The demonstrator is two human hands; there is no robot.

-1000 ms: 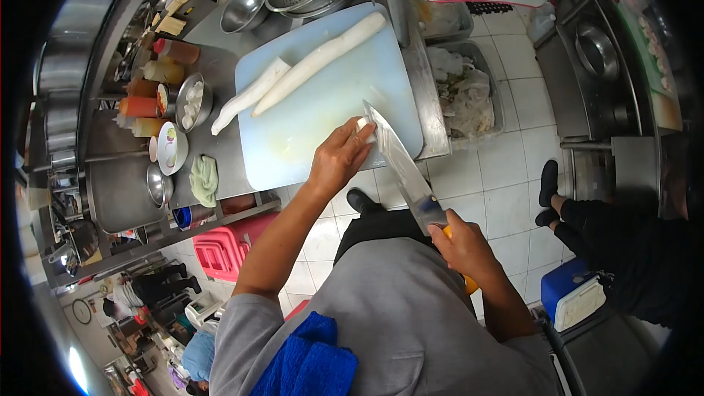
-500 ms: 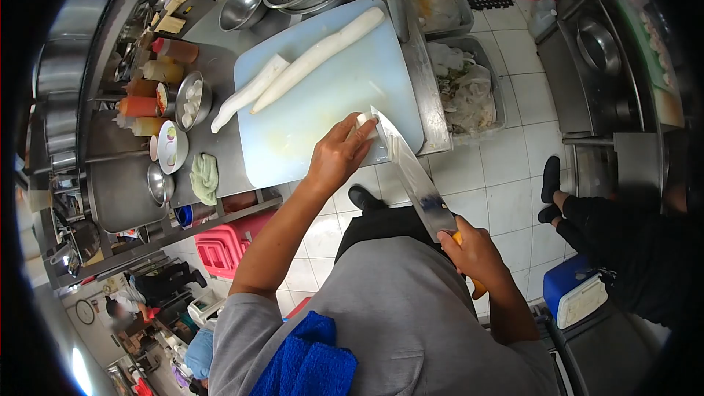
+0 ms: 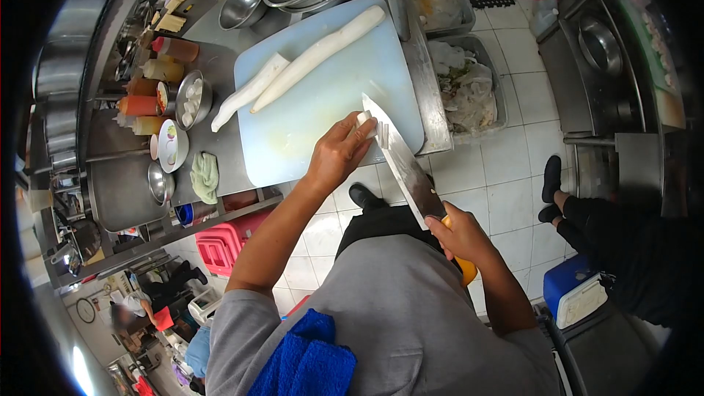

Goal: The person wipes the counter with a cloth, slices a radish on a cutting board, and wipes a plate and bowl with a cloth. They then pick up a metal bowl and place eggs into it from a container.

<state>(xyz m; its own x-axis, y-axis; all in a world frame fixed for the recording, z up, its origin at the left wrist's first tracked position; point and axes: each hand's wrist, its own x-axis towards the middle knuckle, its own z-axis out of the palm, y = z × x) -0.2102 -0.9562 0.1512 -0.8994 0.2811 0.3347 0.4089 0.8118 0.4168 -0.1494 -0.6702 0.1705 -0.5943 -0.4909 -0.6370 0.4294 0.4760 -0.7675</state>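
So the left hand [image 3: 341, 150] is pinching a small white piece [image 3: 364, 119] down on the near half of the cutting board [image 3: 282, 139], and the right hand [image 3: 460, 238] is wrapped round the yellow handle [image 3: 466, 271] of a big knife [image 3: 402, 165]. The blade crosses the near edge of the board, tip over it, handle well off it on the person's side. Two long white lengths, a longer one [image 3: 323, 59] and a shorter one [image 3: 251, 95], lie on the far left part of the board, the shorter one poking past its left edge.

For clean slicing I'd say tuck those left fingertips back and let the knuckles guide the steel, cos they look really close to it (can't tell from up here how curled they are). Keep the piece flat on the board, use a smooth forward stroke, and nudge the holding hand back a little per cut so the slices come out even.

Compared with half a second ago, the knife has slid further onto the board and shows more of its flat, the right hand has moved a touch toward the board with it, and thin slivers [image 3: 383, 136] now show against the blade, while the left hand has barely budged
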